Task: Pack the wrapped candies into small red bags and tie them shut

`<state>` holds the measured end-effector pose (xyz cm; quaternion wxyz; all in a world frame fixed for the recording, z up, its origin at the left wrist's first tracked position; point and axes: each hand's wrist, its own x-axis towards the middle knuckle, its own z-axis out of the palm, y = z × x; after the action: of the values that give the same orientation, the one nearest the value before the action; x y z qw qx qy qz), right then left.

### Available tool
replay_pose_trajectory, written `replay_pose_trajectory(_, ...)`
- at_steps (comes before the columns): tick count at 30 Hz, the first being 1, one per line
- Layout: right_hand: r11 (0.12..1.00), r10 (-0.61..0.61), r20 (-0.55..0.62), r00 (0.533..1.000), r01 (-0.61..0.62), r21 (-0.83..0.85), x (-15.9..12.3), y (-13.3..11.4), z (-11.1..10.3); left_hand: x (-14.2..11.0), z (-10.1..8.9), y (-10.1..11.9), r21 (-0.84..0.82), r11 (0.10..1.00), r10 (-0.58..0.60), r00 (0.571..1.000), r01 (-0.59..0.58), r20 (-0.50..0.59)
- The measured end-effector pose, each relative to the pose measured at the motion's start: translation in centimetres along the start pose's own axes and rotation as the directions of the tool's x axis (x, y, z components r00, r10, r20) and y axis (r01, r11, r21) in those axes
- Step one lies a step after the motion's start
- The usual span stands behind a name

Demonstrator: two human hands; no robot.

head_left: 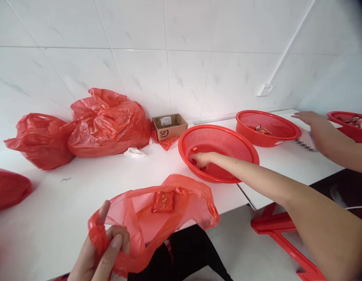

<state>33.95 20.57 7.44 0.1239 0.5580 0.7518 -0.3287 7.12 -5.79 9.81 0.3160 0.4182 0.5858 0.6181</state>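
My left hand (103, 242) is closed on the rim of a red plastic bag (134, 218), with a loop of film round its fingers and the index finger pointing up. The bag's mouth gapes toward me, and a shiny red packet with gold markings (163, 202) lies inside. My right hand (200, 159) reaches into a red mesh basket (218, 177) at its left side. Its fingers curl down among small red packets (195, 150), and what they grip is hidden.
Stuffed red bags (110, 128) stand along the wall, beside a small cardboard box (170, 128) and crumpled white tissue (135, 152). Farther right is another red basket (267, 140) with a few packets, near a co-worker's arm (330, 136). A red stool (274, 224) stands below the table edge.
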Motion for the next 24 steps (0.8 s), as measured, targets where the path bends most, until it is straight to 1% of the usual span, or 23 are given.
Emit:
replay_pose_trajectory(1, 1.000, -0.007, -0.004, 1.000, 0.007, 0.021, -0.1, -0.1, -0.2, 0.0, -0.1, 0.2, -0.004, 1.000, -0.028, 1.000, 0.028, 0.009)
replay_pose_trajectory(3, 0.998, -0.017, -0.067, 0.998, 0.022, 0.063, -1.1, -0.4, -1.0, 0.4, -0.7, 0.3, 0.029, 0.998, -0.048, 0.998, 0.047, 0.046)
replay_pose_trajectory(5, 0.990, -0.047, -0.184, 0.982, 0.069, 0.120, -3.0, -1.2, -2.3, 0.9, -1.4, 0.3, 0.097, 0.995, 0.006, 0.993, -0.018, 0.114)
replay_pose_trajectory(7, 0.946, -0.144, -0.298, 0.944, 0.220, 0.239, -5.7, -3.0, -3.1, 1.3, -1.8, 0.2, 0.161, 0.983, 0.057, 0.984, -0.085, 0.171)
replay_pose_trajectory(8, 0.860, -0.240, -0.357, 0.903, 0.368, 0.354, -7.2, -4.2, -3.1, 1.4, -1.9, 0.3, 0.179, 0.980, 0.050, 0.984, -0.082, 0.173)
replay_pose_trajectory(9, 0.750, -0.341, -0.363, 0.867, 0.484, 0.451, -8.5, -5.7, -2.6, 1.6, -1.8, 0.4, 0.192, 0.980, 0.030, 0.987, -0.061, 0.160)
replay_pose_trajectory(10, 0.679, -0.424, -0.314, 0.849, 0.528, 0.511, -9.5, -7.2, -1.6, 1.7, -1.6, 0.5, 0.200, 0.979, 0.005, 0.989, -0.035, 0.146)
replay_pose_trajectory(11, 0.655, -0.487, -0.229, 0.843, 0.526, 0.542, -10.3, -8.8, -0.3, 1.7, -1.4, 0.6, 0.200, 0.980, -0.014, 0.991, -0.014, 0.135)
replay_pose_trajectory(12, 0.666, -0.526, -0.154, 0.836, 0.518, 0.536, -10.6, -10.4, 1.3, 1.8, -1.2, 0.6, 0.195, 0.981, -0.022, 0.991, -0.004, 0.132)
replay_pose_trajectory(13, 0.698, -0.546, -0.118, 0.829, 0.528, 0.484, -10.4, -11.8, 3.0, 1.8, -1.1, 0.7, 0.190, 0.982, -0.020, 0.990, -0.007, 0.138)
replay_pose_trajectory(14, 0.747, -0.532, -0.147, 0.834, 0.544, 0.382, -9.9, -12.9, 4.7, 1.8, -1.0, 0.7, 0.188, 0.982, -0.015, 0.989, -0.013, 0.145)
replay_pose_trajectory(15, 0.774, -0.533, -0.176, 0.828, 0.561, 0.295, -9.2, -13.9, 6.2, 1.8, -1.1, 0.7, 0.188, 0.982, -0.010, 0.988, -0.019, 0.152)
replay_pose_trajectory(17, 0.790, -0.552, -0.183, 0.813, 0.581, 0.196, -7.4, -15.1, 8.2, 1.7, -1.4, 0.6, 0.188, 0.981, 0.008, 0.986, -0.041, 0.169)
replay_pose_trajectory(18, 0.792, -0.557, -0.184, 0.810, 0.585, 0.177, -6.6, -15.5, 8.7, 1.6, -1.7, 0.6, 0.192, 0.980, 0.014, 0.984, -0.049, 0.178)
replay_pose_trajectory(20, 0.790, -0.562, -0.175, 0.808, 0.588, 0.176, -5.8, -15.9, 8.7, 1.4, -2.2, 0.5, 0.202, 0.978, 0.014, 0.985, -0.048, 0.170)
replay_pose_trajectory(22, 0.769, -0.596, -0.115, 0.795, 0.606, 0.206, -5.8, -16.0, 8.0, 1.2, -2.6, 0.5, 0.206, 0.978, -0.009, 0.992, -0.017, 0.124)
replay_pose_trajectory(24, 0.731, -0.642, -0.049, 0.765, 0.630, 0.260, -6.4, -15.8, 6.9, 1.1, -3.0, 0.3, 0.210, 0.978, -0.031, 0.995, 0.010, 0.095)
